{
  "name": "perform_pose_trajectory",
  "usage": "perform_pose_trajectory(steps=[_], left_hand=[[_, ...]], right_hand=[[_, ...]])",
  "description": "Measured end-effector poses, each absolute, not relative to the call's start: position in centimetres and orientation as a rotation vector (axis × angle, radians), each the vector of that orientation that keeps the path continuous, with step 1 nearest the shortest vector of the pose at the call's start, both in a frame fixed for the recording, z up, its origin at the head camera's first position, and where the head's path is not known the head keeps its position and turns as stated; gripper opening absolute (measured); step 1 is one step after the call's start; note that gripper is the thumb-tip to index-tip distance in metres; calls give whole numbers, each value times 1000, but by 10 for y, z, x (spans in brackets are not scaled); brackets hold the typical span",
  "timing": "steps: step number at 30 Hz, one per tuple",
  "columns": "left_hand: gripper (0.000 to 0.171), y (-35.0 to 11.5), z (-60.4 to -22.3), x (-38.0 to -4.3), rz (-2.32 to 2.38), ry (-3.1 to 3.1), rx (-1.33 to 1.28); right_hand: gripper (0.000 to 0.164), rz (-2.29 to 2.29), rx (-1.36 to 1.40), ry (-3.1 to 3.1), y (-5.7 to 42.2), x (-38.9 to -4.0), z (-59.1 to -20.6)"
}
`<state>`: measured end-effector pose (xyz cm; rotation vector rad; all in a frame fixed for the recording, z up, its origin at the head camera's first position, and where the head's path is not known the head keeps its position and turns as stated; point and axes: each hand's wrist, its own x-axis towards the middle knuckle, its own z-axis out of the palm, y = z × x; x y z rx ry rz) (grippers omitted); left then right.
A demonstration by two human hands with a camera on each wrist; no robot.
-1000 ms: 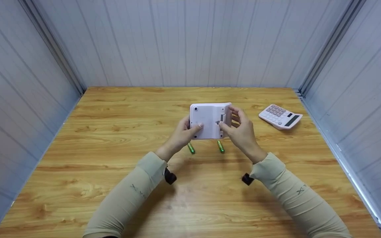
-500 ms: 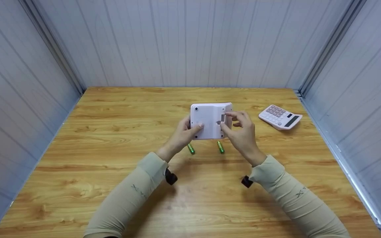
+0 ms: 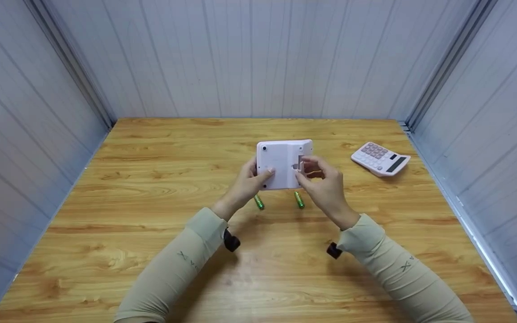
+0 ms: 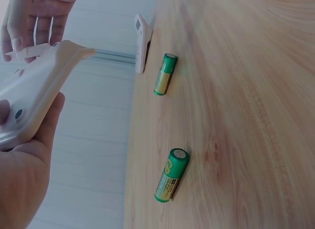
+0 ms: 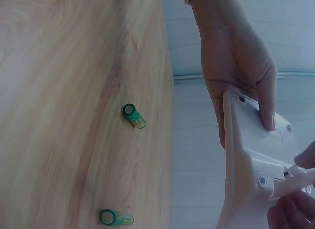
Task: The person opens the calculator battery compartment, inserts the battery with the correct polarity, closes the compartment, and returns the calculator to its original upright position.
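Observation:
My left hand point(image 3: 243, 185) grips a pale pink calculator point(image 3: 278, 157), its back turned up toward the head view, the thumb lying across the back. With thumb and fingers my right hand point(image 3: 326, 185) pinches a small white battery cover point(image 4: 30, 52) over the calculator's battery slot. In the right wrist view that cover point(image 5: 294, 183) stands tilted out from the back, one end at the slot. Two green-and-gold batteries lie on the table below: a left battery point(image 3: 259, 202) and a right battery point(image 3: 299, 199). Part of the slot is hidden behind my right fingers.
A second pink calculator point(image 3: 380, 158) lies face up at the right of the wooden table point(image 3: 159, 179). White panel walls point(image 3: 249, 58) stand behind and at both sides.
My right fingers have shifted from the calculator's edge to the slot, and the cover now stands lifted between them. The left hand has barely moved; the batteries lie as before.

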<state>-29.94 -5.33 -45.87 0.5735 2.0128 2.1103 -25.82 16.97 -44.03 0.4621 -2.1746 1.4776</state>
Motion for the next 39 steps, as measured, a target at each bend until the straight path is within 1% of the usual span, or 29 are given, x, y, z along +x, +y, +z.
perform_pose_trajectory(steps=[12, 19, 26, 33, 39], left_hand=[[45, -60, -455, -300, 2138, 2007, 593], [45, -64, -454, -301, 2166, 2001, 607], [46, -67, -454, -303, 2178, 1990, 614], [47, -70, -456, -304, 2189, 1977, 628], [46, -71, -457, -305, 2199, 1980, 604]], right_hand=[[35, 1474, 351, -2230, 183, -263, -435], [34, 1452, 269, -2303, 199, -269, -437], [34, 1396, 205, -2433, 221, -278, -444], [33, 1278, 199, -2632, 242, -286, -455], [36, 1235, 209, -2758, 258, -290, -464]])
